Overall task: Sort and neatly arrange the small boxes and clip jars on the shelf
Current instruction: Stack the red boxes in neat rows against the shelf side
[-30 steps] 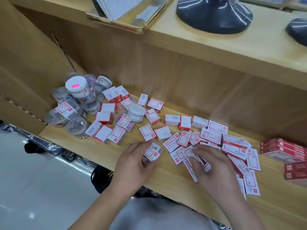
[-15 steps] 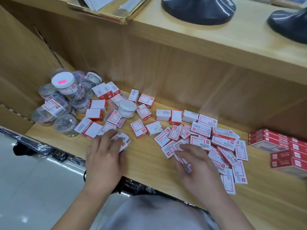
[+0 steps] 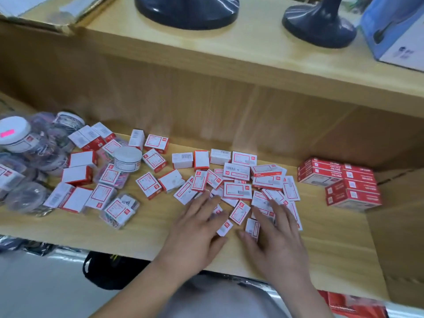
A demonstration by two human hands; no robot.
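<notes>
The left hand (image 3: 197,228) and the right hand (image 3: 275,232) lay palm down, side by side, near each other but not touching, on the near edge of a loose heap of small boxes (image 3: 238,189) in the middle of the wooden shelf (image 3: 114,235). On both hands the fingers were stretched out and a little spread, resting on top of the red and white boxes and not curled round any of them. The fingertips were blurred, so whether one of them nipped a box corner could not be told for certain. One small box (image 3: 224,227) lay just beside the left thumb, and another (image 3: 252,227) just beside the right thumb. More boxes lay scattered leftward, some face up and some on their sides, as far as the clip jars (image 3: 41,154) bunched at the left end of the shelf. One white-lidded jar (image 3: 127,158) stood upright among the boxes, apart from that bunch. At the right end, well apart from the heap, larger red cartons (image 3: 339,180) sat stacked in a tidy block. On the upper shelf (image 3: 252,53) stood two dark round bases (image 3: 185,10) and a blue and white carton (image 3: 394,31).
</notes>
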